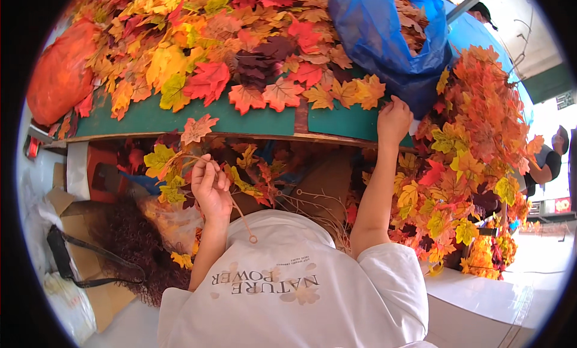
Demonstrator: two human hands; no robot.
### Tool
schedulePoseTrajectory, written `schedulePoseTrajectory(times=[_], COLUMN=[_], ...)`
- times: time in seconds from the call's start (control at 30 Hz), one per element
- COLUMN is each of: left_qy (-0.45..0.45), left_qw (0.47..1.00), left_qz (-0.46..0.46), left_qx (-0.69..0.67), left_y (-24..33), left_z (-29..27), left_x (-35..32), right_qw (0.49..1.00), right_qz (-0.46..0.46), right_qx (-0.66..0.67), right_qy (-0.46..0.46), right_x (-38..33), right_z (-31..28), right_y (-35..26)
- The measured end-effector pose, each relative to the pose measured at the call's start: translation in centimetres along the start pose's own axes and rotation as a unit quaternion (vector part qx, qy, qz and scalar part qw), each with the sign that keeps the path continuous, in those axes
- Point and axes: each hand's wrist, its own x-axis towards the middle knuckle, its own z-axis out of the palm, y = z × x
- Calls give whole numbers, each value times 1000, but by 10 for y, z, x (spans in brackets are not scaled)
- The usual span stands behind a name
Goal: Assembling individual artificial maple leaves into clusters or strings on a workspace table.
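Observation:
My left hand (210,185) is closed around a thin brown garland stem (238,211). The stem's looped end hangs down in front of my shirt. Artificial maple leaves, among them a peach one (198,129) and a yellow-green one (158,160), show at its other end. Over the front edge of the green table (240,120), my right hand (395,120) has its fingers curled together. Just left of those fingers lies a yellow-orange leaf (368,93); whether they grip anything is hidden.
Loose leaves (210,47) in red, orange and yellow cover the tabletop. A blue bag (378,35) of leaves stands at the back right, a red bag (60,71) at the far left. Leaf garlands (475,143) hang on the right. Several bare stems (321,206) lie near my lap.

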Motion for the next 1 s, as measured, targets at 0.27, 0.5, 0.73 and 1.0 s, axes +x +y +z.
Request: schedulePoseTrajectory(times=[0.27,0.5,0.73,1.0], left_qy=[1,-65,-71,-52], left_qw=[1000,998,997,998], left_qz=[-17,-24,-32,-25], left_qx=[19,-1,4,2], left_y=[-9,-12,-12,-11], left_z=[1,-5,-7,-4], left_x=[1,3,3,1], right_qw=[976,971,977,969], right_qz=[-162,-109,-173,-57], right_qx=[-47,-33,-52,215], right_qy=[-140,-212,-115,-108], right_x=[15,23,34,61], right_z=[10,25,0,-42], right_y=[38,38,27,-8])
